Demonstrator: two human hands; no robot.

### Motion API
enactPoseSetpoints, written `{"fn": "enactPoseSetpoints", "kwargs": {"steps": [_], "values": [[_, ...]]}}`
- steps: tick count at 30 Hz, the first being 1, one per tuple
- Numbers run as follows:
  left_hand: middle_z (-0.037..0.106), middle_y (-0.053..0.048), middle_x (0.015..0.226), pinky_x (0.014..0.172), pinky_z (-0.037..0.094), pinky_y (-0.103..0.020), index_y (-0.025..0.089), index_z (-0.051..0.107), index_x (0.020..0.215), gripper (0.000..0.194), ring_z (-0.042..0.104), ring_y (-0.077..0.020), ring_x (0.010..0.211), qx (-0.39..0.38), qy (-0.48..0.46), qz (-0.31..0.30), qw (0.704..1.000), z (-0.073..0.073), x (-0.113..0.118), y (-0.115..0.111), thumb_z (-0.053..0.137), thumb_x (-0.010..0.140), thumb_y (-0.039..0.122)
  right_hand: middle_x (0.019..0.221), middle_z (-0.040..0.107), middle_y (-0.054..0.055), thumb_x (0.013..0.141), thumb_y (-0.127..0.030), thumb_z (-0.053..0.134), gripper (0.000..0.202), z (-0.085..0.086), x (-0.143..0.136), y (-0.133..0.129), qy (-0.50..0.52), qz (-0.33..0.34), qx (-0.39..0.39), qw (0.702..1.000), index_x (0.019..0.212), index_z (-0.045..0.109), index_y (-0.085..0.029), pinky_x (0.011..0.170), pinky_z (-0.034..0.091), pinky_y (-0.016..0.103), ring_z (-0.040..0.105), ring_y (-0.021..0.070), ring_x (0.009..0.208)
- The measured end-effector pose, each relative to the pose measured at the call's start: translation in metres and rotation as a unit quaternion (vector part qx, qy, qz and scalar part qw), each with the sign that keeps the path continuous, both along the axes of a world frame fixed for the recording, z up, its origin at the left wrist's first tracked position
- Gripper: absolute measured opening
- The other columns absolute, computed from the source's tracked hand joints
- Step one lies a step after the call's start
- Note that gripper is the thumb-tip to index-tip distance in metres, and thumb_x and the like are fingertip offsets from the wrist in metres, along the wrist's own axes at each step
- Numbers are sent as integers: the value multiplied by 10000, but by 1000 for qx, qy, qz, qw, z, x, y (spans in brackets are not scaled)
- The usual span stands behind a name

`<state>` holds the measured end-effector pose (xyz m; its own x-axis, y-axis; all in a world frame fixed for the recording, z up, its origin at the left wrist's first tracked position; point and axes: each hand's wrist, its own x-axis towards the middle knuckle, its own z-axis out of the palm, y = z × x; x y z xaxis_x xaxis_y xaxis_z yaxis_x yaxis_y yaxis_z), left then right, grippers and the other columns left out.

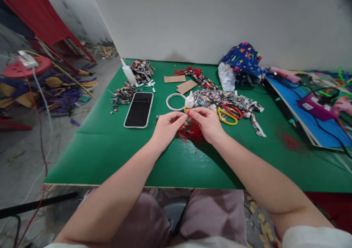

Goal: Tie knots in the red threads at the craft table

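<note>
My left hand (169,127) and my right hand (206,122) meet over the green table, fingertips pinched close together on a small bit of red thread. Below them lies a loose tangle of red thread (191,133). Just beyond my fingertips stands a small white glue bottle (189,100) with a pointed tip. Left of it a white tape ring (176,102) lies flat. Scissors with red and yellow handles (227,116) rest by my right hand, partly over floral fabric strips (233,98). A phone (139,109) with a dark screen lies left of my left hand.
Brown card pieces (175,79) lie near the white wall. A second glue bottle (128,72) leans by floral scraps (143,71) at back left. Blue printed fabric (243,62) is bunched at the back. On the right, a purple device (317,106) with cables sits on a blue folder (330,134).
</note>
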<state>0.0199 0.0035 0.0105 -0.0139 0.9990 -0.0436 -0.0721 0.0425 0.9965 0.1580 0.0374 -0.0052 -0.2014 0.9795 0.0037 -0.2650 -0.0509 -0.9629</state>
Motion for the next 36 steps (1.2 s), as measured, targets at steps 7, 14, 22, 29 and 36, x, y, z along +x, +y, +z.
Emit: {"fn": "enactPoseSetpoints", "kwargs": {"steps": [7,14,22,29,36], "values": [[632,3,618,599,455,-222,141,667,767,206,562,-94,582,4,3,-4,1000,-1,-1,1,661,712,340,750,703,-17,644,-310,738,115,-1,1,0,-12,8,15,1000,727,714,-234,686,466,251,591,96,680],[620,4,621,581,424,-215,146,680,771,215,530,-86,571,6,22,-6,1000,-4,-2,1,659,713,352,729,701,-25,660,-283,727,79,2,1,-1,-11,18,29,999,723,716,-235,694,479,250,601,87,661],[622,-2,618,579,419,-226,145,695,779,237,531,-99,574,3,48,-2,999,-3,-3,1,660,704,367,710,689,-21,657,-298,719,99,5,1,-3,-27,21,33,999,712,698,-219,718,487,276,608,105,674],[640,-10,646,590,430,-227,142,697,791,250,538,-101,585,-7,36,-7,999,-4,-2,2,668,696,372,692,684,-26,656,-284,720,84,5,-1,-3,-6,16,22,1000,698,693,-217,693,482,262,600,97,655],[651,-17,671,618,443,-240,151,700,792,240,550,-106,596,-6,36,-8,999,-5,-2,2,666,700,370,671,667,-27,653,-296,722,101,4,-2,-3,2,15,10,1000,695,687,-211,656,467,239,581,85,628]]}}
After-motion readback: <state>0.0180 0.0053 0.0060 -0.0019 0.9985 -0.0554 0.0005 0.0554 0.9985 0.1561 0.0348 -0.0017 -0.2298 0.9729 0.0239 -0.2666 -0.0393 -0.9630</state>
